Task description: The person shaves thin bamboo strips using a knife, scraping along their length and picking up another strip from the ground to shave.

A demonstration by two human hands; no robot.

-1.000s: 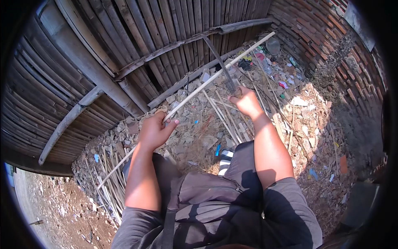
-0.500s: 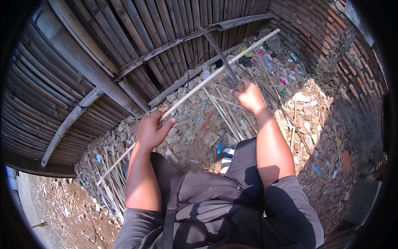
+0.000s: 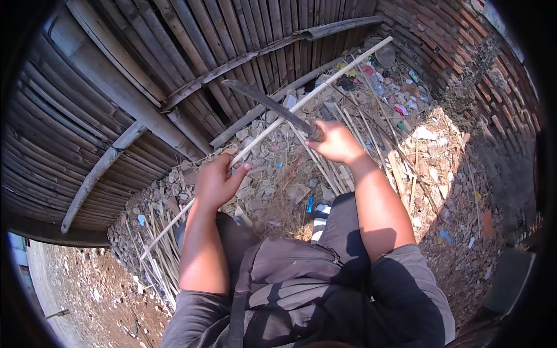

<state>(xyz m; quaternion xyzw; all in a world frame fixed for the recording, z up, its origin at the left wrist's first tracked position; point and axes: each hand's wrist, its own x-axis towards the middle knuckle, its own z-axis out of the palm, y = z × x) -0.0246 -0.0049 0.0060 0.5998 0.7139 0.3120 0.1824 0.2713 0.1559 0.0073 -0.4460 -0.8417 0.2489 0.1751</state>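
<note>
My left hand (image 3: 216,182) is closed around a long pale bamboo strip (image 3: 331,82), which slants from the lower left up to the far right. In my right hand (image 3: 335,142) is the handle of a machete (image 3: 270,103) with a long, dark blade. The blade crosses the strip ahead of my left hand, its tip pointing to the upper left. Whether blade and strip touch, I cannot tell. Part of the strip is hidden behind my left hand and forearm.
A bamboo slat wall (image 3: 232,35) rises in front and to the left; a brick wall (image 3: 458,43) stands at the right. Rubble (image 3: 270,194) and litter cover the ground. Cut strips (image 3: 152,264) lie at the lower left, more between my knees and the brick wall.
My right hand has moved left and slightly toward me, bringing the machete closer to my left hand. The blade now points more to the left. The strip stays almost where it was.
</note>
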